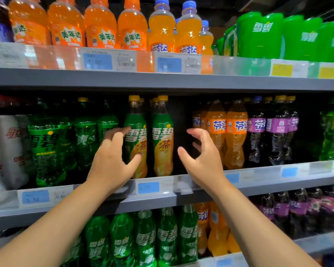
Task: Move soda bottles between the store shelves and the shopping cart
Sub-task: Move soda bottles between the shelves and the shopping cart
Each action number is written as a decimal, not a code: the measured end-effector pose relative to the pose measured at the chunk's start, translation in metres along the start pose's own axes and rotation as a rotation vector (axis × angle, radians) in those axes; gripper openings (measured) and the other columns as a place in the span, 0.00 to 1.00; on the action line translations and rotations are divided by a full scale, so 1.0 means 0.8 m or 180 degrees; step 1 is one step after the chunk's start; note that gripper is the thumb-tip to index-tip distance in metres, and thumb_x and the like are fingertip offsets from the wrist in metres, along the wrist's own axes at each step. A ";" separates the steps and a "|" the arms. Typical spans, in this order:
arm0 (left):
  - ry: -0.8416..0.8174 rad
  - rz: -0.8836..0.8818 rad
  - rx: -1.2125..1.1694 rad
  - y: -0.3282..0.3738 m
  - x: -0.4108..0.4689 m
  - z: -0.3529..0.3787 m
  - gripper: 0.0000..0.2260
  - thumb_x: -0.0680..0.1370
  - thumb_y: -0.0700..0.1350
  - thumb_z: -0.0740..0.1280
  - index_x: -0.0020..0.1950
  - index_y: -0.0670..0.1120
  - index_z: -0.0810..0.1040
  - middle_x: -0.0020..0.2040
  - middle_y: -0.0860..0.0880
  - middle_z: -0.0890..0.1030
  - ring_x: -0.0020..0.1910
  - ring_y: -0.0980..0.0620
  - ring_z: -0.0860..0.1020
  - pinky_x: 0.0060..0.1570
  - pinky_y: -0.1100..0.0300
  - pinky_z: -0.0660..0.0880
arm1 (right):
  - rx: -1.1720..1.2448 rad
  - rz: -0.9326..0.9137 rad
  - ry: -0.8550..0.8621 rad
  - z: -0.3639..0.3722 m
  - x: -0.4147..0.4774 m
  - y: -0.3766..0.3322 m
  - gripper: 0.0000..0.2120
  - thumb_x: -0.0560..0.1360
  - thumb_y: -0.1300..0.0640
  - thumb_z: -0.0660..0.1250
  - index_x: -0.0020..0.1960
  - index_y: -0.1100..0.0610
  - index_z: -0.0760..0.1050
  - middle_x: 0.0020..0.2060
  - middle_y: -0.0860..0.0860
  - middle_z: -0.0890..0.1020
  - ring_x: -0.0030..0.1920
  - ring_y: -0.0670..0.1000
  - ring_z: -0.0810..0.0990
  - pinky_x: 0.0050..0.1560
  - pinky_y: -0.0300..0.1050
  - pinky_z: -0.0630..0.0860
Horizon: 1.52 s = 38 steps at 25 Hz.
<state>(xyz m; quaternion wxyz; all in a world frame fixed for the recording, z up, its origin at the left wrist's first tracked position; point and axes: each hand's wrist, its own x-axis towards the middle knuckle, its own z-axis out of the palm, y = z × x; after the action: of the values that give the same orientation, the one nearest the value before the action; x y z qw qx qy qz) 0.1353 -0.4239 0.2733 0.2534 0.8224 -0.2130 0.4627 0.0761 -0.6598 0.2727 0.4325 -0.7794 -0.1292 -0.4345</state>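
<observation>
Soda bottles [85,135] stand in rows on the store shelves in front of us; on the middle shelf [258,183], just behind a blue price tag [148,187], the left yellow-capped bottle [136,120] and the right yellow-capped bottle [163,143] stand upright side by side, close but apart; our left hand [112,158] wraps the left yellow-capped bottle from its left side, thumb lying across its lower front and fingers curled at the left edge of its label, while the bottle sits on the shelf; our right hand [202,160] hangs in the dark gap to the right of the right yellow-capped bottle, fingers spread and curved, holding nothing and touching nothing that we can see; both hands are a little blurred; left of our left hand stand clear green bottles [44,151], and beyond them a white pack [6,147]; right of the gap stand small orange bottles [235,132], then dark bottles with purple labels [278,128]; the top shelf [162,79] carries big orange bottles [100,26] and big green bottles [262,35]; the bottom shelf [316,243] holds more green, orange and purple-labelled ones
</observation>
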 end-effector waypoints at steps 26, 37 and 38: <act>-0.1235 -0.1091 -0.1303 0.219 0.102 0.225 0.32 0.66 0.62 0.78 0.60 0.64 0.61 0.46 0.66 0.73 0.43 0.65 0.74 0.37 0.69 0.67 | -0.1150 0.0395 -0.0707 -0.194 0.090 0.195 0.30 0.69 0.36 0.76 0.65 0.46 0.73 0.41 0.40 0.80 0.49 0.48 0.83 0.48 0.46 0.82; -0.1128 -0.1111 -0.1209 0.217 0.083 0.199 0.39 0.66 0.61 0.79 0.70 0.59 0.63 0.48 0.65 0.72 0.48 0.58 0.78 0.48 0.59 0.76 | -0.1200 0.0386 -0.0532 -0.190 0.090 0.187 0.31 0.65 0.36 0.79 0.57 0.43 0.64 0.33 0.43 0.79 0.35 0.40 0.78 0.30 0.33 0.68; -0.1134 -0.1113 -0.1199 0.219 0.083 0.197 0.39 0.66 0.61 0.79 0.71 0.58 0.63 0.48 0.65 0.72 0.47 0.60 0.77 0.46 0.60 0.75 | -0.1182 0.0339 -0.0504 -0.191 0.087 0.188 0.30 0.65 0.36 0.79 0.57 0.43 0.65 0.34 0.43 0.79 0.35 0.40 0.78 0.30 0.31 0.67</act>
<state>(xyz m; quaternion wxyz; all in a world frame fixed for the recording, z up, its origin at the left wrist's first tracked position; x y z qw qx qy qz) 0.1681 -0.6652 0.2994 0.4357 0.8533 -0.1914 0.2130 0.1175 -0.8813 0.2813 0.2923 -0.8831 -0.0391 -0.3649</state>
